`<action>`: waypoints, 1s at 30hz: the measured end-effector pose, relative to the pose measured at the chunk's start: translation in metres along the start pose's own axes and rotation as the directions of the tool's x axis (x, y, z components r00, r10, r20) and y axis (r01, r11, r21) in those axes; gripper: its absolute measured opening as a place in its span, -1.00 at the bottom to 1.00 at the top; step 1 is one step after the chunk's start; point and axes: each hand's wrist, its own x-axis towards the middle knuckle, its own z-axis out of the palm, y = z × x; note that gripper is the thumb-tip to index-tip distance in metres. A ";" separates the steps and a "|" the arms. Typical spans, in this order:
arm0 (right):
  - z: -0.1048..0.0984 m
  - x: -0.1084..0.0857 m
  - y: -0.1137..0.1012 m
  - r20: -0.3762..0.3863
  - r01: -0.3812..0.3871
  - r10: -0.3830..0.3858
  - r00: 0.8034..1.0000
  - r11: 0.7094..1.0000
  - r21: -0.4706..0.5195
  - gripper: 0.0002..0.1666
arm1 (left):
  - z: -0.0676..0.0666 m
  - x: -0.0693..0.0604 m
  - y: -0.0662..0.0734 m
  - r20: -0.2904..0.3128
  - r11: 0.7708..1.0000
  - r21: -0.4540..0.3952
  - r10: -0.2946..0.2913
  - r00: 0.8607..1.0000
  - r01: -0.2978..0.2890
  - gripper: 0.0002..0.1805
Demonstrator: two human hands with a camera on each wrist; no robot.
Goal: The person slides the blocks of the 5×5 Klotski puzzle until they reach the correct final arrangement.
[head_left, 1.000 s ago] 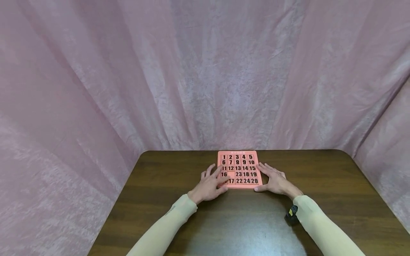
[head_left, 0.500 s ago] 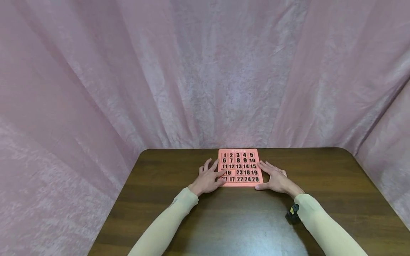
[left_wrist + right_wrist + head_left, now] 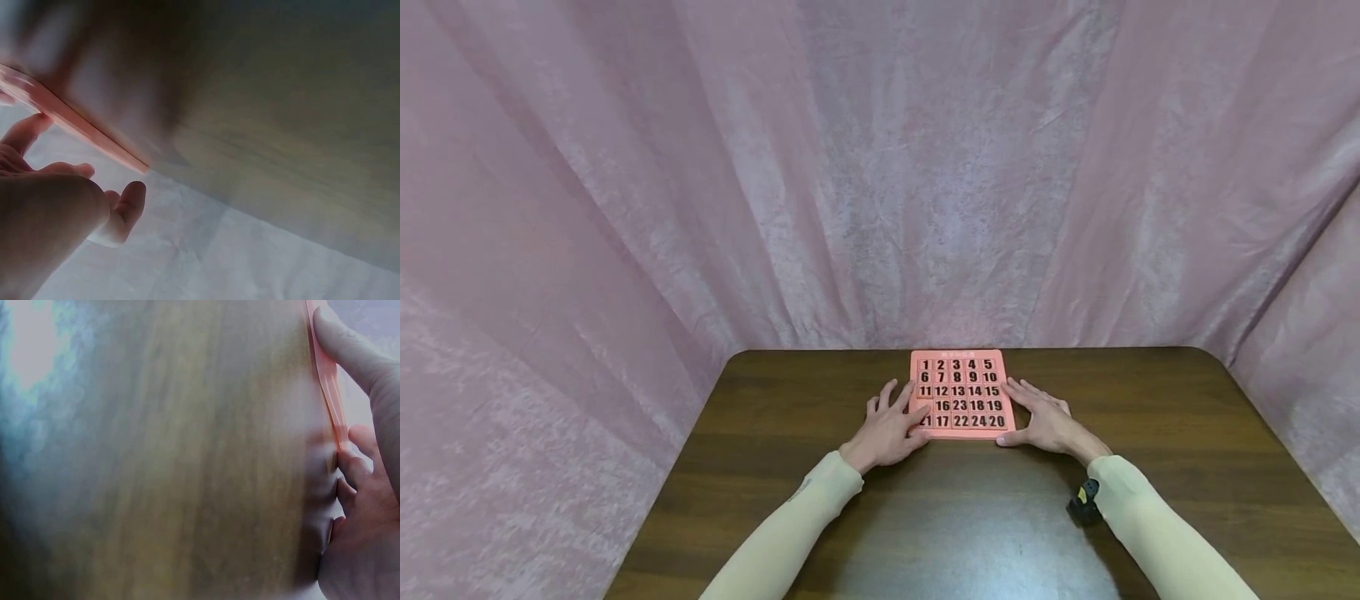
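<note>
A pink number board (image 3: pixel 958 354) lies flat near the table's far edge, its numbered tiles in rows. The empty slot is at the left of the fourth row, beside tile 16 (image 3: pixel 942 406). My left hand (image 3: pixel 883 432) is spread at the board's lower left, a fingertip over the tile area near 21. My right hand (image 3: pixel 1051 423) rests along the right edge, thumb at the lower right corner and fingers higher up. Both wrist views show the board's side, pink in the left wrist view (image 3: pixel 94 134) and in the right wrist view (image 3: pixel 328 381), with fingers beside it.
The brown wooden table (image 3: pixel 970 517) extends toward me and to both sides. Behind it hangs a pink velvet curtain (image 3: pixel 925 167). A small black device (image 3: pixel 1084 502) sits at my right wrist.
Tile 16 has moved one place right, so the gap is now at the row's left end. My left hand's fingers have shifted slightly. My right hand has stayed at the board's edge.
</note>
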 end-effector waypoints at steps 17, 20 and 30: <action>0.000 0.001 0.003 -0.001 -0.010 0.010 1.000 1.000 0.019 0.41 | 0.009 -0.008 -0.006 -0.104 0.980 0.191 0.080 0.991 -0.059 -0.39; 0.001 0.000 0.003 -0.006 -0.006 0.006 1.000 1.000 0.016 0.40 | 0.011 -0.004 -0.010 -0.113 0.985 0.167 0.073 0.991 -0.053 -0.38; 0.002 0.000 0.000 -0.020 0.004 -0.003 1.000 1.000 0.008 0.41 | 0.005 0.009 -0.011 -0.056 0.991 0.133 -0.004 0.998 0.011 -0.39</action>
